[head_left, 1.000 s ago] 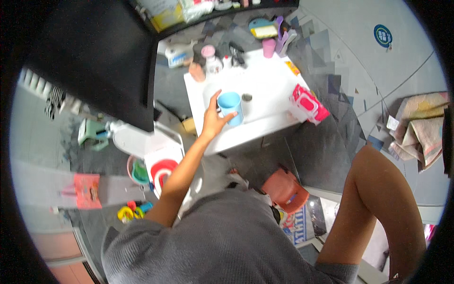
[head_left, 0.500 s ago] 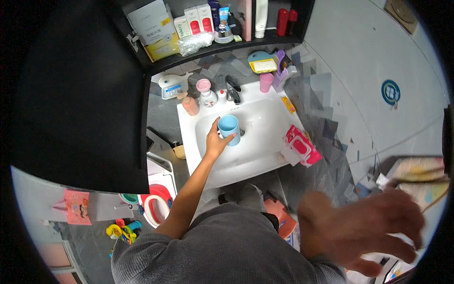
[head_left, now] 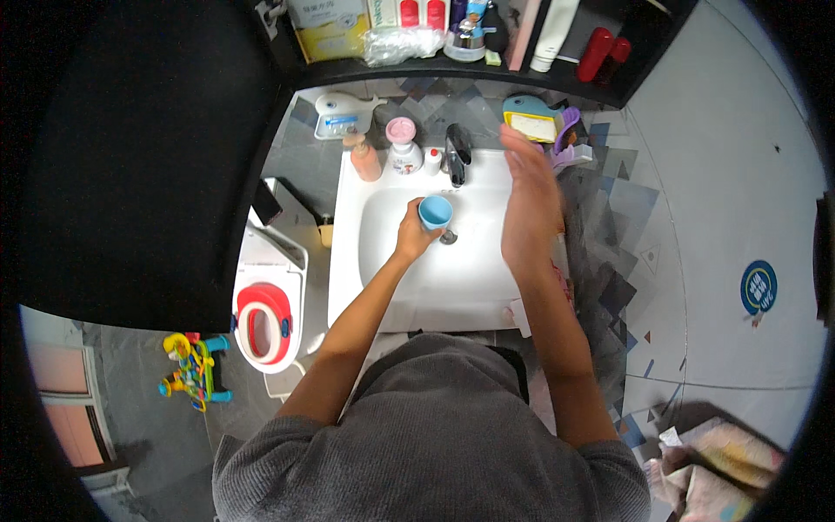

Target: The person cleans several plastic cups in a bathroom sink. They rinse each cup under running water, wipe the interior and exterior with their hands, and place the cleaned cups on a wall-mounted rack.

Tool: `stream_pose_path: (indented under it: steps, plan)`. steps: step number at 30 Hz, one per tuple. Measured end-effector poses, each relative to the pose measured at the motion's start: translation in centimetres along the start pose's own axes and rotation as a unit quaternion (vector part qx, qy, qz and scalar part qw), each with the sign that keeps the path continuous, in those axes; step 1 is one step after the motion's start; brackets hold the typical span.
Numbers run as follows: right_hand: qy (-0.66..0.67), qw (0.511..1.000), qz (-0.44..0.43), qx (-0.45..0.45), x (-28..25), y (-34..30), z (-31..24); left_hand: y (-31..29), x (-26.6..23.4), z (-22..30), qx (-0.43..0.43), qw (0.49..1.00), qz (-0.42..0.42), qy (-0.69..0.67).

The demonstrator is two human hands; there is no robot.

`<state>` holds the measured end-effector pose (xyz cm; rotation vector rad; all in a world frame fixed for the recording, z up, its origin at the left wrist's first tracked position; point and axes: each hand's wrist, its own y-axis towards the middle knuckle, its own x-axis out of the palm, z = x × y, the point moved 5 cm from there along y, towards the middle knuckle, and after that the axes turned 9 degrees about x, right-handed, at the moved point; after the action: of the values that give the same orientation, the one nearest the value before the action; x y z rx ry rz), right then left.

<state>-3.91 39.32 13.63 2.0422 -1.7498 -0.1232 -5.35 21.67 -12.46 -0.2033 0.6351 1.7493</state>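
My left hand (head_left: 414,235) is wrapped round a light blue cup (head_left: 435,214), held over the white washbasin (head_left: 348,300) with its mouth facing up. Just below the cup the drain (head_left: 448,237) shows. Over the basin's right side, my right hand (head_left: 532,209) is raised with its fingers stretched out, somewhat blurred and holding nothing that I can see. A black tap (head_left: 456,157) stands at the back rim between the two hands. The pink cup and most of the pink packet at the basin's right are hidden behind my right hand and forearm.
Along the back rim stand an orange pump bottle (head_left: 364,160), a pink-topped foam bottle (head_left: 404,150) and a small white bottle (head_left: 432,161). A soap dish (head_left: 532,127) and purple comb (head_left: 567,126) sit behind my right hand. An open black cabinet (head_left: 487,71) overhangs the back; a toilet (head_left: 261,252) stands left.
My right hand has swung from the lower right up over the basin's right side. My left hand still holds the blue cup. The whole view has shifted and turned.
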Motion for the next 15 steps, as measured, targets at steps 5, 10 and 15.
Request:
stream_pose_path:
  steps: [5, 10, 15]
  plan:
    - [-0.107, 0.918, 0.062, 0.376, -4.2, 5.1, 21.7, 1.5, 3.0, -2.8, -0.033, 0.999, -0.002, -0.026]
    - [-0.069, 0.871, -0.001, 0.486, -3.3, 6.4, 23.9, 2.4, 4.9, -3.6, -0.036, 0.997, 0.007, -0.068]
    - [-0.05, 0.904, -0.059, 0.42, -3.5, 7.6, 23.4, 3.1, 6.5, -5.1, -0.028, 0.993, 0.006, -0.116]
